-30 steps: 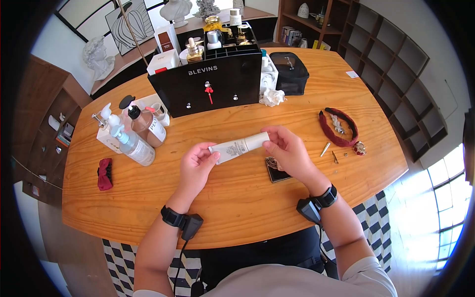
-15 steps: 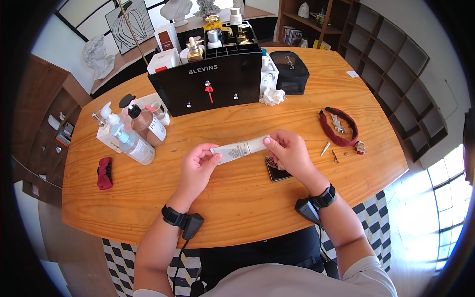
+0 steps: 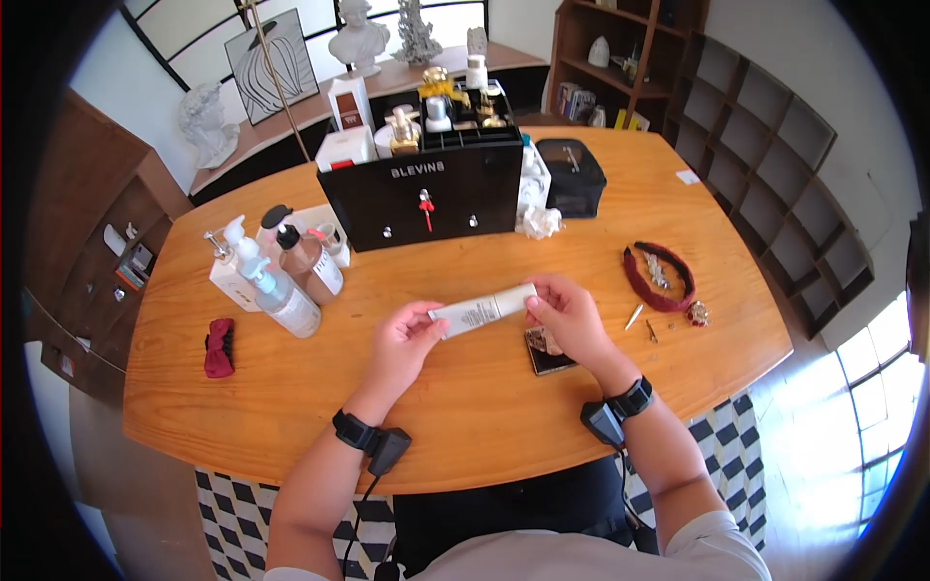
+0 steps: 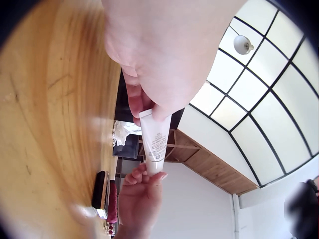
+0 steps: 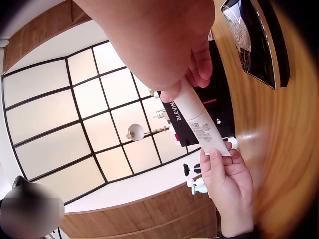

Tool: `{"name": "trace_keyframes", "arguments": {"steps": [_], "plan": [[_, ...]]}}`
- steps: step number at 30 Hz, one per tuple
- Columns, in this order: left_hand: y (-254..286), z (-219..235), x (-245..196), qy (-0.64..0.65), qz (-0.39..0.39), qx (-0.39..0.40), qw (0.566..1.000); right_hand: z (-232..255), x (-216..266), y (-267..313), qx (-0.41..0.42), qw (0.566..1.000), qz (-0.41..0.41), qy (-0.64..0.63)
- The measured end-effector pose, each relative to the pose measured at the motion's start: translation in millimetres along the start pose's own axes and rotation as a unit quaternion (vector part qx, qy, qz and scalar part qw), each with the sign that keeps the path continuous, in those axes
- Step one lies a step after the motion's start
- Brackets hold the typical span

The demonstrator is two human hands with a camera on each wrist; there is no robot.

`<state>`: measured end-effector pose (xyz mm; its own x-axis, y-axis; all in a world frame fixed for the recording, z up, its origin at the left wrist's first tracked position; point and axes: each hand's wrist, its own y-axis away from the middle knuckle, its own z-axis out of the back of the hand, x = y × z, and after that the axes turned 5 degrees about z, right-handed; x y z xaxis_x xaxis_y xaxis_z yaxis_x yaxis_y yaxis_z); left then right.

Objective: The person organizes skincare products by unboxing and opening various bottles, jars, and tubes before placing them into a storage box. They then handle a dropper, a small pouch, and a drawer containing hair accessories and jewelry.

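Observation:
A white tube (image 3: pixel 475 315) with small printed text is held level above the wooden table, between both hands. The left hand (image 3: pixel 405 341) pinches its flat end between thumb and fingers. At the capped end, the right hand (image 3: pixel 570 318) grips the cap with thumb and fingers. In the left wrist view the tube (image 4: pixel 153 137) shows its print, with the right hand (image 4: pixel 139 201) at the cap. The right wrist view shows the left hand (image 5: pixel 228 184) on the flat end of the tube (image 5: pixel 199 124). The cap is on.
A black organizer (image 3: pixel 426 198) with cosmetics stands at the back, beside a black mesh case (image 3: pixel 570 179). Pump bottles (image 3: pixel 286 300) and a red bow (image 3: pixel 220 349) are at the left. A dark compact (image 3: pixel 548 360) lies below the right hand; a red headband (image 3: pixel 635 276) and small clips lie right.
The head view has tilted up a little, so the table and its objects appear lower. Both hands keep hold of the tube, and its tilt has changed slightly.

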<state>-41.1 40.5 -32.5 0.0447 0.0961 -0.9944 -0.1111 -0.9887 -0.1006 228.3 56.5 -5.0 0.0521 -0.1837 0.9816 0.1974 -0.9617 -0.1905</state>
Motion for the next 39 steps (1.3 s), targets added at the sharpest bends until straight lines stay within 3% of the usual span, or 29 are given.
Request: {"name": "trace_keyframes", "arguments": {"steps": [4, 8, 11, 13, 15, 17, 19, 21, 23, 28, 39], "plan": [[-1.7, 3.6, -0.1, -0.002, 0.014, 0.046, 0.999, -1.0, -3.5, 0.2, -0.013, 1.000, 0.011, -0.019], [0.0, -0.8, -8.4, 0.119, -0.014, 0.079, 0.990, 8.5, 5.9, -4.9, -0.047, 0.997, -0.002, -0.063], [-1.9, 2.2, -11.9, 0.098, -0.010, 0.058, 0.993, 24.8, 42.2, -25.4, -0.072, 0.983, 0.040, -0.167], [-5.2, 3.7, -7.4, 0.092, -0.014, 0.063, 0.994, 21.9, 85.5, -57.5, -0.171, 0.962, 0.112, -0.180], [-6.2, 2.7, -2.8, 0.100, -0.019, 0.069, 0.992, 43.5, 116.7, -110.8, -0.146, 0.965, 0.203, -0.078], [-4.6, 2.9, -3.4, 0.084, -0.023, 0.076, 0.993, 31.0, 161.1, -167.2, -0.219, 0.934, 0.282, 0.015], [-3.7, 2.3, -5.2, 0.069, -0.023, 0.084, 0.994, 23.4, 191.6, -224.2, -0.207, 0.921, 0.292, 0.154], [-1.9, 1.5, -6.2, 0.056, -0.017, 0.090, 0.994, 14.5, 198.4, -281.3, -0.205, 0.842, 0.364, 0.340], [-2.8, 2.2, -1.5, 0.051, -0.022, 0.094, 0.994, -5.2, 211.0, -308.7, -0.176, 0.792, 0.357, 0.463], [-3.3, 5.5, -4.5, 0.017, -0.021, 0.093, 0.995, -40.5, 219.5, -348.9, -0.114, 0.757, 0.248, 0.594], [-5.6, 6.3, -3.1, -0.015, -0.028, 0.090, 0.995, -56.1, 197.0, -392.1, -0.049, 0.724, 0.226, 0.650]]}}
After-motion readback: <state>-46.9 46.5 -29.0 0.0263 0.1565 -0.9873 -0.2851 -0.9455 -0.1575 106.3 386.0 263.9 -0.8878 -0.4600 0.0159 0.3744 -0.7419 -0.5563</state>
